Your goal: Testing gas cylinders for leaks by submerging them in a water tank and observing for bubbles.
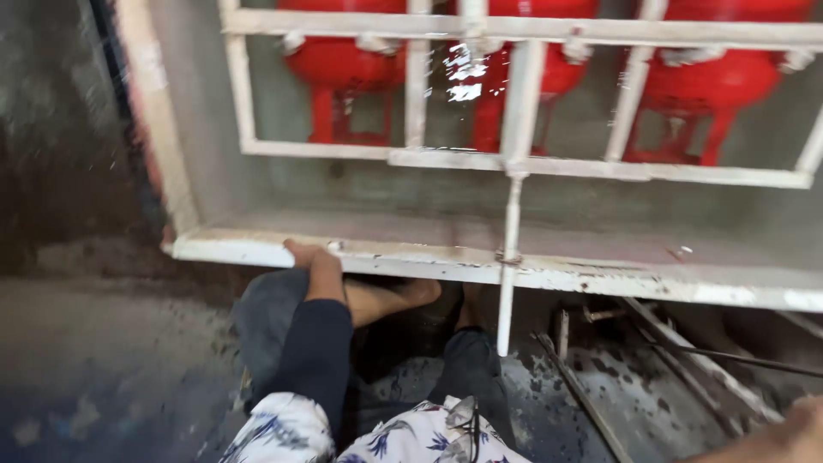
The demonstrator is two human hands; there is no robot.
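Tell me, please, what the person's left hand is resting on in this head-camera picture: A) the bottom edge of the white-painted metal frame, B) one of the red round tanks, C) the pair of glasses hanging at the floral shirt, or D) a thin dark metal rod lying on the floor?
A: the left hand grips the lower rail of the white-painted metal frame, well below the red round tanks behind the bars.

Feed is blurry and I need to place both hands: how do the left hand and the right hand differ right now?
The left hand grips the lower edge of the white metal frame, fingers curled over it; the right hand touches nothing visible. The left hand shows nearly whole, with a dark sleeve behind it; the right hand is cut off at the picture's bottom right corner. Both are bare.
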